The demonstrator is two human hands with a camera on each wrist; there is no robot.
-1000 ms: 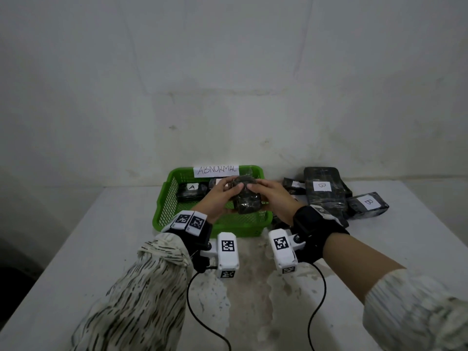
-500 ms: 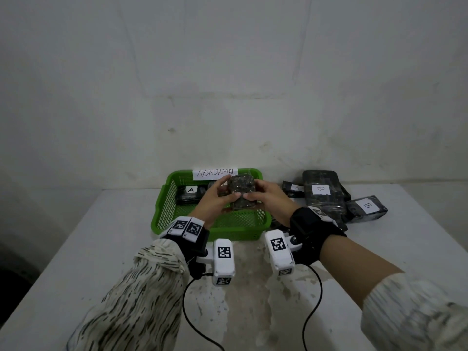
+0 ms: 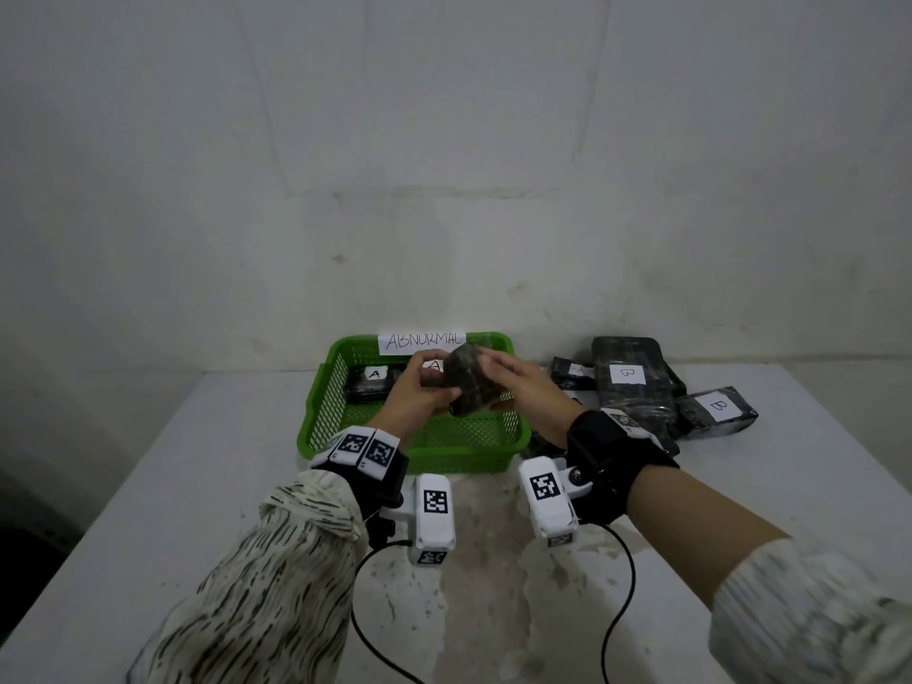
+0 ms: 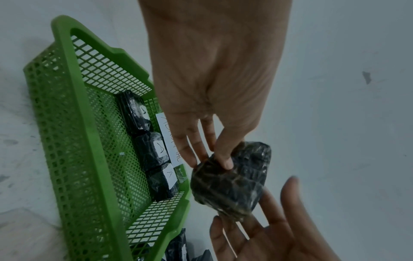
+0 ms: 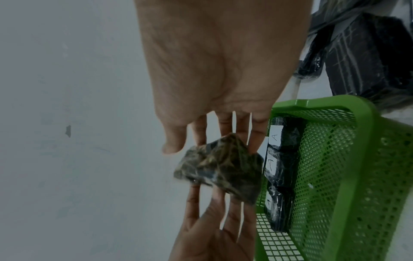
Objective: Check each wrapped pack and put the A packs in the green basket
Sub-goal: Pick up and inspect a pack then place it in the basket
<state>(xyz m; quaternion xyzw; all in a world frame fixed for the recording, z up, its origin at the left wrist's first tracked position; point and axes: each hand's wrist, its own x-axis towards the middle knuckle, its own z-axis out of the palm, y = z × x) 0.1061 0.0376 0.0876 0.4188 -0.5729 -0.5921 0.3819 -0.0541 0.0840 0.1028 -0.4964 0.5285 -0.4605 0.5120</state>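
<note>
A dark wrapped pack is held tilted in the air over the green basket; no label shows on its visible faces. My left hand pinches its end between thumb and fingers, plain in the left wrist view on the pack. My right hand has straight, spread fingers that touch the pack's other side, thumb slightly apart. Three packs labelled A lie along the basket's far wall.
A paper label reading ABNORMAL sits on the basket's far rim. Right of the basket lies a pile of dark packs, two marked B. The white table meets a wall just behind.
The pack has been turned between the hands, from lying low over the basket to a raised, tilted pose. The right hand's fingers have straightened.
</note>
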